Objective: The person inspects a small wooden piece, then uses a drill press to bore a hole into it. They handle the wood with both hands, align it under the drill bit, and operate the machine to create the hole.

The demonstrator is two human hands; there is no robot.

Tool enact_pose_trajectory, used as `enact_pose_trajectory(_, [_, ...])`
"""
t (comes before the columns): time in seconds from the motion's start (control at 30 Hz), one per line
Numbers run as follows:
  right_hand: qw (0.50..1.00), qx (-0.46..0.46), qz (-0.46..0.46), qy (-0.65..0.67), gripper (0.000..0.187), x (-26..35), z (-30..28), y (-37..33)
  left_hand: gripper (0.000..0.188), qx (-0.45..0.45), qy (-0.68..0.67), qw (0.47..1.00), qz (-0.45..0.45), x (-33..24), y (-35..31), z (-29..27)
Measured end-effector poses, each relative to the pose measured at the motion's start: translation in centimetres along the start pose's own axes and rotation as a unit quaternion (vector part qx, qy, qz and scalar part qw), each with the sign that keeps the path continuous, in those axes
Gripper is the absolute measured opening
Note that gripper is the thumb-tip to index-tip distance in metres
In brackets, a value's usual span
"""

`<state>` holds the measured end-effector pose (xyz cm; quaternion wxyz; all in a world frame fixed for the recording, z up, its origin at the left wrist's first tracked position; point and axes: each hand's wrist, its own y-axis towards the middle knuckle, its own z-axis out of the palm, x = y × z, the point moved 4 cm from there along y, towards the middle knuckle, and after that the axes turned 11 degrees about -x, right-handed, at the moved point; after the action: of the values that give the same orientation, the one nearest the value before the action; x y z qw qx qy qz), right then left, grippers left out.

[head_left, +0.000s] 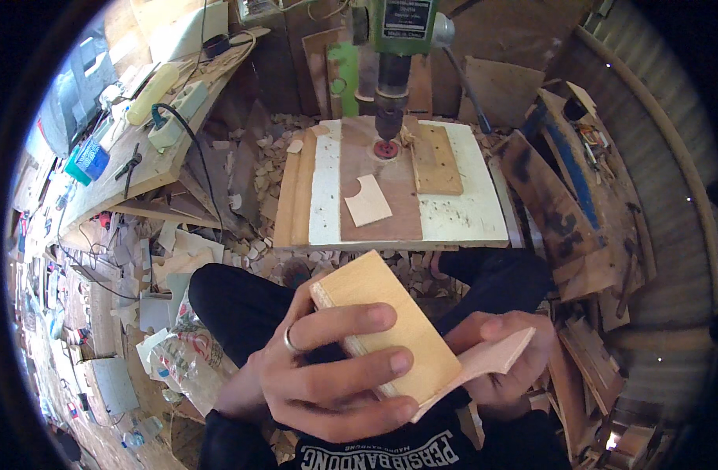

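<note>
My left hand (335,368), with a ring on one finger, is closed around a sanding block (398,313) faced with yellow sandpaper. A thin, pale wood piece with a curved edge (492,360) is pinched in my right hand (523,352). The block's lower corner meets the wood piece, over my lap. Ahead of my hands stands a green drill press (394,78) with a round red cutter (386,149) low over the work table (469,223). A similar notched wood piece (368,201) lies on a brown board (382,227) on that table.
A wooden bench (147,176) at the left carries a power strip (179,113), cords and a blue container (89,160). Wood offcuts (281,157) litter the floor around the table. Planks (551,204) lean at the right beside another bench (586,149). A plastic bag (191,360) lies near my left leg.
</note>
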<state>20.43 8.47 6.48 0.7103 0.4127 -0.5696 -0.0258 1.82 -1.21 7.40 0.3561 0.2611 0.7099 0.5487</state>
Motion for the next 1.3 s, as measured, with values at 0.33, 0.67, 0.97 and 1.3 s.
enact_pose_trajectory(0.33, [0.978,-0.023,0.015,0.206,0.039,-6.1,0.6,0.4,0.045,0.19,0.22,0.948,0.128,-2.2,1.9,0.1])
enact_pose_trajectory(0.67, [0.992,0.008,0.014,0.128,0.051,-7.8,1.1,0.6,0.043,0.24,0.293,0.914,0.149,-2.3,-0.3,1.1])
enact_pose_trajectory(0.97, [0.99,0.006,0.006,0.138,0.058,-7.6,0.9,0.6,0.038,0.23,0.314,0.906,0.165,-2.7,0.0,0.7])
enact_pose_trajectory(1.3, [0.992,0.001,-0.001,0.129,0.06,-7.2,0.9,0.7,0.033,0.212,0.291,0.921,0.15,-2.7,0.2,0.5])
